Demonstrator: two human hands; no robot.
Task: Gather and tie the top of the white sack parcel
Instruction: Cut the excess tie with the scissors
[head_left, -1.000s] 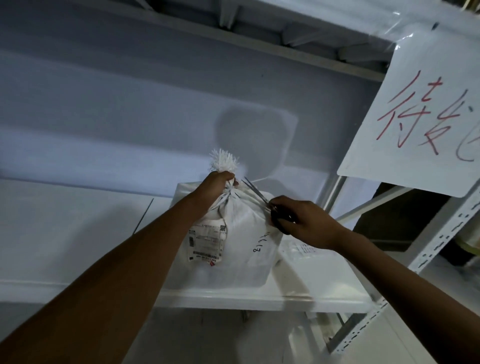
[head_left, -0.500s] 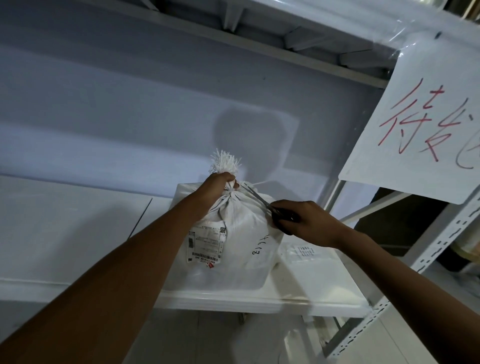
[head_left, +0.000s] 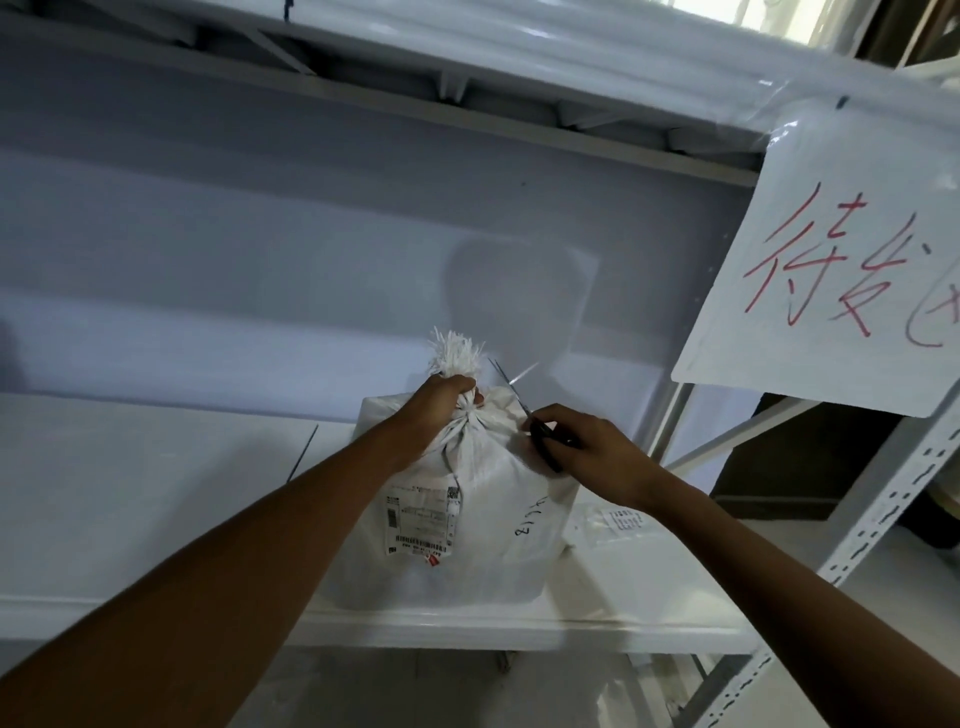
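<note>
A white woven sack parcel stands upright on a white shelf, with a shipping label on its front and black handwriting beside it. Its top is bunched into a neck with a tie around it, and a frayed white tuft sticks up above. My left hand is closed around that gathered neck. My right hand grips a pair of scissors, whose blades are spread apart and point up just right of the neck.
A paper sign with red handwriting hangs in a plastic sleeve at the upper right. A perforated grey shelf upright runs down the right side. Another shelf lies overhead. A small clear packet lies right of the sack.
The scissors have swung from lying low across the sack's shoulder to pointing upward, with the blades now spread. My left hand keeps its hold on the neck.
</note>
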